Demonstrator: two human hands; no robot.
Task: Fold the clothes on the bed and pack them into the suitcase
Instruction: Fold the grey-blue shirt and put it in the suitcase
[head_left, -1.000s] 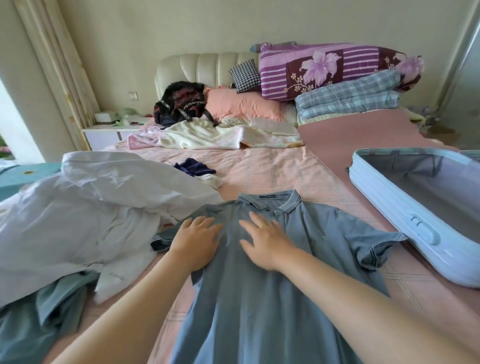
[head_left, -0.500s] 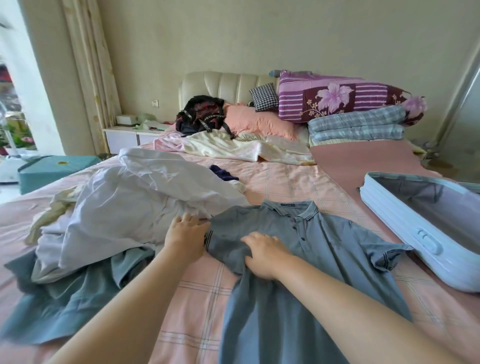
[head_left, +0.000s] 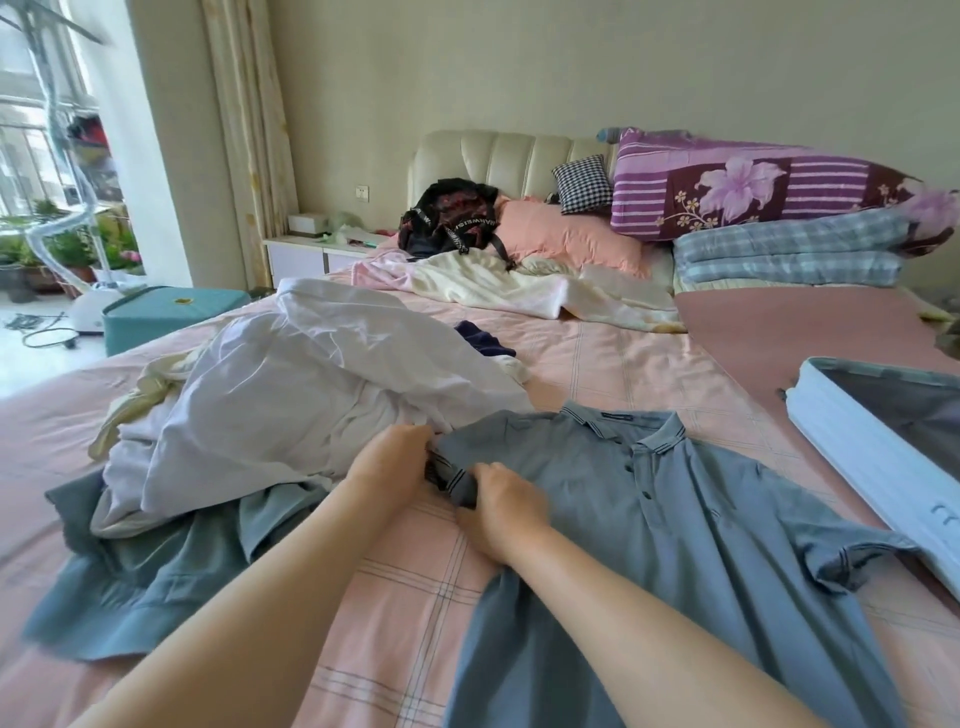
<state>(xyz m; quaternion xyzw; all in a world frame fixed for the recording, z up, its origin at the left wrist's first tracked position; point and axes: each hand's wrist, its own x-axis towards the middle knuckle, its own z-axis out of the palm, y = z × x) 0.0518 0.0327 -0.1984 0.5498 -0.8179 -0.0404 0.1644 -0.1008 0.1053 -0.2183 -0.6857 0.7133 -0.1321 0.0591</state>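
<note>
Forearms stretched forward over the bed, converging. Left hand knuckles-up, fingers curled round the striped cuff of the sleeve of the grey-blue shirt. Right hand just beside it, fingers bent, pinching the same sleeve from the near side. Shirt spread front-up on the bed, collar away. White shirt touching the left hand. Open suitcase at the right, well apart from both hands.

Bright daylight from the window — wide-angle edge distortion
</note>
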